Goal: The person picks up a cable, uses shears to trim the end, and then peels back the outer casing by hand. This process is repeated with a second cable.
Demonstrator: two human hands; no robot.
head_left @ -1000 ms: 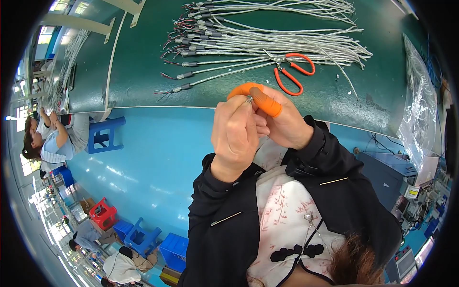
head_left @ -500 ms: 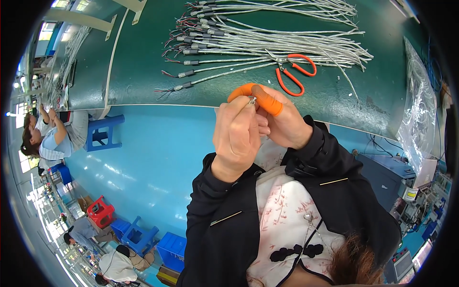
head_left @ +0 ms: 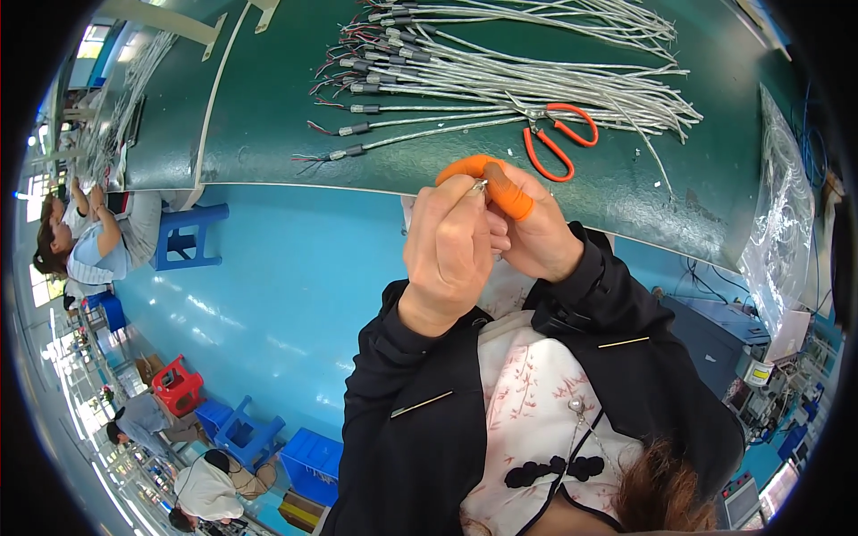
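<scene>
My left hand [head_left: 447,255] and my right hand [head_left: 540,234] meet just off the table's near edge, fingers closed together. Between their fingertips shows a small silvery piece [head_left: 481,186], too small and too covered to name. Orange finger cots [head_left: 513,198] sit on the thumb and forefinger of my right hand. Beyond the hands, red-handled snips [head_left: 552,154] lie with their blades over the nearest cables. A pile of silver shielded cables [head_left: 536,85] covers the far part of the table, with dark sleeves and bared thin wires at their left ends.
The green table [head_left: 268,116] runs across the top. A clear plastic bag [head_left: 776,214] hangs over its right end. Blue stools [head_left: 189,237] and a red stool [head_left: 179,386] stand on the blue floor at left. Other people sit working along the left side.
My hands stay pinched together and appear slightly further right. The table and the things on it have shifted a little in view.
</scene>
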